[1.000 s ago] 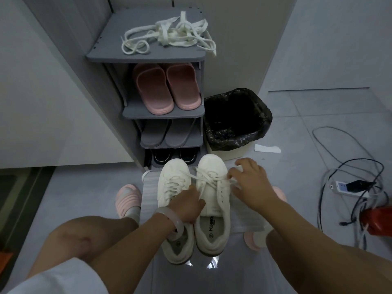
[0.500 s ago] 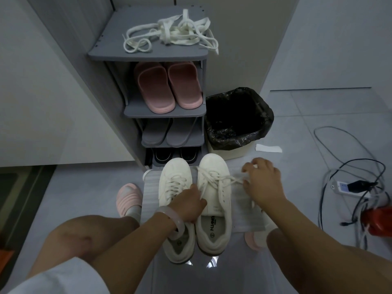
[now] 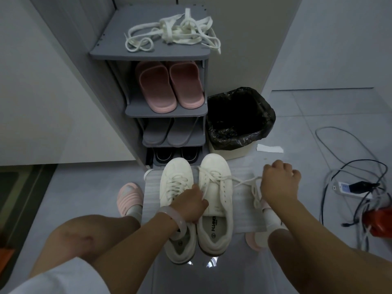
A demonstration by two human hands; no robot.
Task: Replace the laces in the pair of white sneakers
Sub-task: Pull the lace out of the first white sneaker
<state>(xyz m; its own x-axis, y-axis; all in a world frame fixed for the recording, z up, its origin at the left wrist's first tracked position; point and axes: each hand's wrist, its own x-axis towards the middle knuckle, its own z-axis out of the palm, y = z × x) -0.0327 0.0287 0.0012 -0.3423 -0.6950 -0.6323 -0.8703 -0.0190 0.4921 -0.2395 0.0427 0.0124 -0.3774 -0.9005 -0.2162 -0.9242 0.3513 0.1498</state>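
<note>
Head view shows 2 white sneakers standing side by side on a pale ribbed mat (image 3: 246,211) on the floor, toes toward the grey shoe rack (image 3: 148,54). The left hand (image 3: 188,203) rests curled over the tongue area between the shoes, apparently steadying the right sneaker (image 3: 215,200) against the pull; what its fingers grip cannot be told. The right hand (image 3: 279,181), off to the shoe's right, has its fingers closed on the lace (image 3: 239,181), which runs taut from the upper eyelets, probably to draw it out. This shoe's lower eyelets already look bare, and its insole shows printed lettering. The left sneaker (image 3: 176,187) looks fully laced. A tangle of cream laces (image 3: 174,35) lies on the rack's top shelf, likely the replacements.
</note>
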